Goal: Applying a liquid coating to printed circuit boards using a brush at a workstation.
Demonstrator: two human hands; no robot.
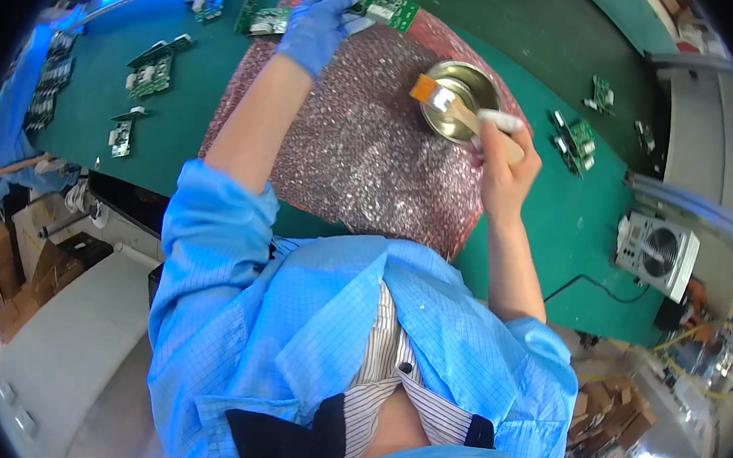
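My left hand (319,26), in a blue glove, holds a green circuit board (387,9) at the far edge of a pink bubble-wrap mat (365,150). My right hand (502,154), bare with a white cot on one finger, grips a wooden-handled brush (447,103). The brush's orange bristles sit over the rim of a round metal bowl (475,88) standing on the mat's right side.
Several more green circuit boards lie on the green table: at the left (152,71), near the top (267,20) and at the right (576,143). A small white fan unit (654,252) stands at the right edge. Cardboard boxes (40,270) sit on the floor.
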